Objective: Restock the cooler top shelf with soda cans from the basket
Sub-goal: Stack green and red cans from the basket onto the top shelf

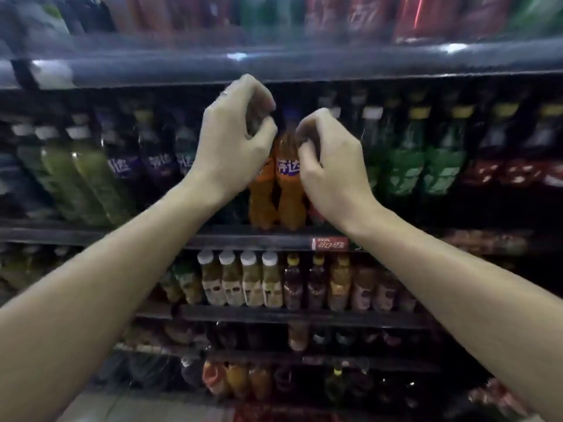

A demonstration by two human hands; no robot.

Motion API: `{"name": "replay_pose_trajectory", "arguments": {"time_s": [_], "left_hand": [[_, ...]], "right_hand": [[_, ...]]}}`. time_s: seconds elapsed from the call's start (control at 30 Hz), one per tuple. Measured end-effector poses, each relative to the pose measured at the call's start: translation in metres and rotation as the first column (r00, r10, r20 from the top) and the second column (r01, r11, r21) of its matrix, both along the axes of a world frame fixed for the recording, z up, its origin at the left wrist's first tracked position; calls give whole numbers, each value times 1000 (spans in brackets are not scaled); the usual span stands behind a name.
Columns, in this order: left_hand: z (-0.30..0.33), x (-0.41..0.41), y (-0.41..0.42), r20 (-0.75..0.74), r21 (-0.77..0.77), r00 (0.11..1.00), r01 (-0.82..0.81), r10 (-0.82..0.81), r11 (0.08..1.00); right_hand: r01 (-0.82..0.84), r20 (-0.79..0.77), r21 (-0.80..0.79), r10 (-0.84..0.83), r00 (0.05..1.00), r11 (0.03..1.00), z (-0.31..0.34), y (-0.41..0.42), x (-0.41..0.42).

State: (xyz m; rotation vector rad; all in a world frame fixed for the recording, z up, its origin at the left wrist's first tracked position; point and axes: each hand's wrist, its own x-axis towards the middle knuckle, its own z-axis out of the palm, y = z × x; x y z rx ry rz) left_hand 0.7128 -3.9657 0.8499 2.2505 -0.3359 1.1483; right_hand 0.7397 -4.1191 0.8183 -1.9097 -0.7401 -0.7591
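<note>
Left hand [234,138], right hand [329,166]: fingers curled, grasping nothing visible. Behind: orange bottles [289,184] upright on shelf [122,236]; top-shelf cans [426,16] upright.

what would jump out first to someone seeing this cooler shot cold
Two bare hands raised mid-frame: the left hand and right hand, both with curled fingers and seemingly empty, in front of two orange plastic soda bottles on the second shelf. Flanking them stand purple-labelled dark bottles to the left and green plastic bottles to the right. Blurred red cans line the top shelf above.
</note>
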Motion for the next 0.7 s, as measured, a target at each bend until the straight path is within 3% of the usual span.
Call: {"name": "replay_pose_trajectory", "arguments": {"time_s": [0.13, 0.23, 0.33, 0.47, 0.7], "left_hand": [[-119, -29, 5, -314, -32, 949, -53, 40, 998], [-202, -51, 7, -561, -56, 827, -82, 36, 995], [-274, -73, 11, -728, -69, 686, -97, 16, 993], [-363, -97, 22, -886, -89, 464, -165, -3, 982], [-526, -137, 47, -985, -109, 159, -247, -71, 963]], "right_hand": [[-90, -334, -78, 59, 941, 993, -100, 9, -17], [-166, -609, -135, 50, 792, 977, -178, 14, -29], [-212, -780, -169, 1, 626, 963, -248, 18, -46], [-230, -894, -230, -112, 434, 946, -334, 24, -72], [-203, -946, -314, -286, 155, 928, -495, 28, -112]]}}
